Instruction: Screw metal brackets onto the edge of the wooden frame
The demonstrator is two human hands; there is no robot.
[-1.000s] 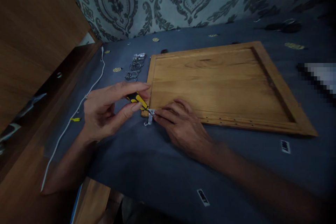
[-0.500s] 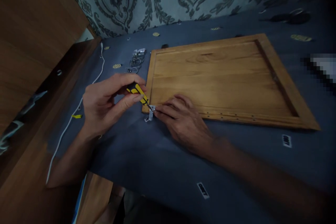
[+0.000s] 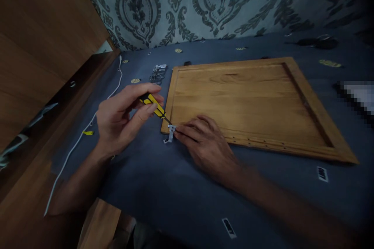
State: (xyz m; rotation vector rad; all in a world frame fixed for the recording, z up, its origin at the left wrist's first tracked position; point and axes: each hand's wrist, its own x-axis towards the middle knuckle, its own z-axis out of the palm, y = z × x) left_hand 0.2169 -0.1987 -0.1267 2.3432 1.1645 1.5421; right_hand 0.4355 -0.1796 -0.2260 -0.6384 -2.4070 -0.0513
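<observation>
My left hand [image 3: 121, 118] pinches a small yellow and black screwdriver [image 3: 154, 106], its tip pointing down at a small metal hinge bracket [image 3: 170, 133]. That bracket sits at the near left corner of a wooden cabinet door panel [image 3: 248, 101] lying flat on a blue cloth. My right hand [image 3: 204, 144] rests on the panel's near edge, with its fingertips pressed against the bracket and holding it against the wood.
Several more metal hinge parts [image 3: 157, 73] lie on the cloth beyond the panel's far left corner. A white cable [image 3: 96, 113] runs along the left side beside a dark wooden ledge [image 3: 58, 101]. Patterned wallpaper stands behind. A dark tool [image 3: 318, 41] lies far right.
The view has shifted a little, with the panel lower in the frame. Both hands stay at the corner, and the screwdriver keeps its tip on the bracket.
</observation>
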